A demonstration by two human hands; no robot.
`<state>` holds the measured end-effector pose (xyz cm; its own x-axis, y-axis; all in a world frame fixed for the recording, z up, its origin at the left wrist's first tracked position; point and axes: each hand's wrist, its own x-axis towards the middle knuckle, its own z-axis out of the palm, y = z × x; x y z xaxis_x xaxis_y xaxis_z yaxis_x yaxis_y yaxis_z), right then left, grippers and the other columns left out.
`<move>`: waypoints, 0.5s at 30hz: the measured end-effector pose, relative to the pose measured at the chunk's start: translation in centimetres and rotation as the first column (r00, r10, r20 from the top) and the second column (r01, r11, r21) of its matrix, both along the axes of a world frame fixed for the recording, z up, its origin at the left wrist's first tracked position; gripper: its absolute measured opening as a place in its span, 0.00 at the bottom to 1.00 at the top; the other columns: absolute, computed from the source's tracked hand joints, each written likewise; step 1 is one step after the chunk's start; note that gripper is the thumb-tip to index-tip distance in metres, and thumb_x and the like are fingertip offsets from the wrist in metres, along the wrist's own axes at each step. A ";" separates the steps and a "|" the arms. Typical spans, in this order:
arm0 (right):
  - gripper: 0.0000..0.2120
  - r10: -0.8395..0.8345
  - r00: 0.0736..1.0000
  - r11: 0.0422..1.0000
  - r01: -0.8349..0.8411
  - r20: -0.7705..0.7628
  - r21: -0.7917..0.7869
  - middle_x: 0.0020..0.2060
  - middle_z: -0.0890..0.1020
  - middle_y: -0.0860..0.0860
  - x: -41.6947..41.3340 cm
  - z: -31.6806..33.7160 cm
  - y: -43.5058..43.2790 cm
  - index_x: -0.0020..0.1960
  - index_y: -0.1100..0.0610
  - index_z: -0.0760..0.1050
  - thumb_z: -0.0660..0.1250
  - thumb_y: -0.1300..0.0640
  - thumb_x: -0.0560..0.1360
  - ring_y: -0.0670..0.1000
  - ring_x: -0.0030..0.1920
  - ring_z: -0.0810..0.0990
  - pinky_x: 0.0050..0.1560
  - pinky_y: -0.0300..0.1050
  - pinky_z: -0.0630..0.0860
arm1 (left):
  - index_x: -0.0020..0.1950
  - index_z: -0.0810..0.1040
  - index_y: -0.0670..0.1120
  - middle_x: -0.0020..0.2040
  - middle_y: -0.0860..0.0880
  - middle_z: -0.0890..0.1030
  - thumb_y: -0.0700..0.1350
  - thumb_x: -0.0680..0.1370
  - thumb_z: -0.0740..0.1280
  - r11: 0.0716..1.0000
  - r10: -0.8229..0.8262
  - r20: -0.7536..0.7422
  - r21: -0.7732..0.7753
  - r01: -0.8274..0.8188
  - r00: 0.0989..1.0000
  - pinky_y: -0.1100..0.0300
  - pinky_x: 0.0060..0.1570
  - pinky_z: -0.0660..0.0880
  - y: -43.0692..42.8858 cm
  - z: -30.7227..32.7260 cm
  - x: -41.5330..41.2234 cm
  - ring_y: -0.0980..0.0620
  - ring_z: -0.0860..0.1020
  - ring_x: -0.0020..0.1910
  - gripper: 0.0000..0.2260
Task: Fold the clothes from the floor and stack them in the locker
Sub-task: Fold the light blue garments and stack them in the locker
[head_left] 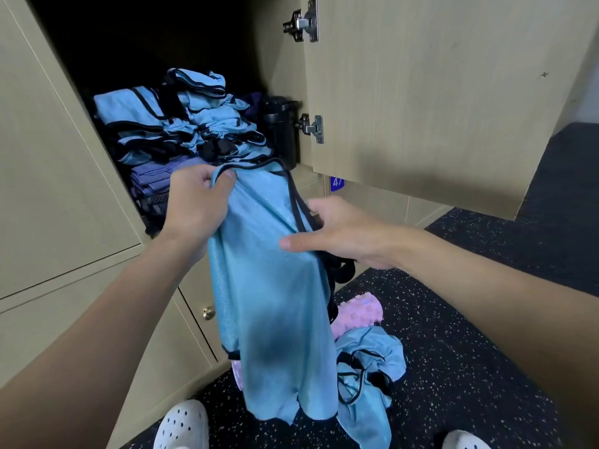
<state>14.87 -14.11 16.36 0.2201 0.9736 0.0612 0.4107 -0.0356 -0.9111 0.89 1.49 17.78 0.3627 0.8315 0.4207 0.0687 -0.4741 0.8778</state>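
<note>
The blue vest [275, 303] is up off the floor [470, 351] and hanging full length in front of the open locker [275, 59]. It is not folded yet. The left hand [197, 202] grips its black-trimmed top edge, fingers curled round the cloth. The right hand [337, 231] holds the vest's right side by the strap, thumb laid flat across the front and fingers wrapped behind the edge.

Inside the locker a lot of the work looks done. A tall stack of folded blue vests [181, 124] sits toward the left side of the shelf on top of folded purple garments [155, 183], reaching out to the shelf's front edge. A black bottle [280, 128] stands in the right corner by the hinged door [421, 92].

Down on the floor there is more to come — a crumpled heap of blue vests [369, 354] lies just behind the hanging one, beside a pink foam roller [356, 315]. How many pieces are in that heap I cannot tell.

So by my read it's well past halfway — this vest needs folding and a place on top of the stack, then the floor heap follows.
</note>
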 end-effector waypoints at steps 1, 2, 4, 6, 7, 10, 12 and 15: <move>0.06 -0.017 0.999 1.000 0.017 0.051 -0.011 0.36 0.83 0.49 -0.1 0.0 0.0 0.46 0.62 0.78 0.74 0.61 0.73 0.46 0.37 0.80 0.41 0.42 0.78 | 0.44 0.76 0.32 0.37 0.44 0.72 0.44 0.81 0.67 1.000 0.014 -0.053 0.002 -0.014 0.999 0.52 0.39 0.65 0.2 -0.2 0.0 0.47 0.68 0.36 0.15; 0.07 -0.042 0.995 0.999 0.044 0.090 -0.011 0.34 0.79 0.52 -0.1 0.0 0.1 0.42 0.64 0.75 0.72 0.63 0.73 0.49 0.35 0.76 0.38 0.44 0.73 | 0.45 0.77 0.35 0.39 0.44 0.75 0.44 0.80 0.69 1.000 0.001 -0.095 -0.013 -0.002 0.995 0.53 0.40 0.69 0.1 -0.1 -0.2 0.47 0.72 0.38 0.12; 0.07 -0.098 0.989 0.995 0.098 0.111 0.004 0.31 0.69 0.51 -0.2 0.1 0.2 0.38 0.59 0.71 0.67 0.65 0.73 0.49 0.32 0.68 0.33 0.43 0.63 | 0.58 0.78 0.49 0.52 0.50 0.81 0.51 0.73 0.76 0.984 -0.170 -0.237 -0.092 0.152 0.956 0.56 0.50 0.76 -1.1 0.3 -0.8 0.52 0.81 0.49 0.17; 0.07 -0.102 0.989 0.995 0.101 0.107 0.015 0.30 0.67 0.50 -0.3 0.3 0.2 0.38 0.58 0.71 0.65 0.65 0.74 0.48 0.31 0.65 0.31 0.42 0.59 | 0.71 0.68 0.58 0.60 0.55 0.80 0.59 0.63 0.79 0.915 -0.401 -0.366 -0.204 0.349 0.839 0.57 0.57 0.77 -2.4 0.7 -1.1 0.55 0.82 0.56 0.39; 0.06 -0.093 0.991 0.996 0.091 0.100 0.017 0.30 0.66 0.49 -0.3 0.4 0.2 0.39 0.59 0.72 0.65 0.65 0.75 0.47 0.31 0.64 0.30 0.42 0.58 | 0.74 0.66 0.59 0.59 0.54 0.81 0.59 0.63 0.80 0.891 -0.453 -0.411 -0.226 0.393 0.791 0.57 0.58 0.78 -3.1 0.8 -1.1 0.53 0.83 0.55 0.42; 0.04 -0.085 0.993 0.996 0.085 0.080 0.011 0.31 0.68 0.49 -0.5 0.6 0.1 0.42 0.58 0.74 0.67 0.64 0.75 0.46 0.31 0.67 0.29 0.40 0.61 | 0.63 0.80 0.49 0.49 0.48 0.86 0.47 0.71 0.78 0.904 -0.423 -0.418 -0.136 0.405 0.804 0.58 0.50 0.82 -3.9 1.0 -0.8 0.50 0.85 0.47 0.21; 0.02 -0.074 0.995 0.997 0.074 0.071 -0.001 0.34 0.77 0.51 -0.5 0.6 0.1 0.44 0.59 0.76 0.69 0.62 0.74 0.46 0.33 0.74 0.33 0.39 0.68 | 0.47 0.85 0.45 0.38 0.51 0.86 0.41 0.75 0.74 0.930 -0.363 -0.332 -0.064 0.363 0.871 0.63 0.34 0.79 -4.0 1.3 -0.7 0.56 0.82 0.35 0.02; 0.04 -0.047 0.998 0.998 0.049 0.051 -0.029 0.37 0.82 0.49 0.0 0.4 -0.1 0.45 0.55 0.78 0.71 0.62 0.72 0.45 0.38 0.79 0.41 0.40 0.74 | 0.40 0.82 0.46 0.31 0.55 0.81 0.41 0.76 0.73 0.975 -0.202 -0.200 0.050 0.216 0.959 0.68 0.29 0.73 -2.9 1.4 -0.7 0.61 0.77 0.28 0.06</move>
<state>14.90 -14.17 16.74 0.2641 0.9635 0.0438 0.4533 -0.0839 -0.8874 0.18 -1.38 19.16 0.6051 0.6993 0.3806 0.1259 -0.5561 0.8215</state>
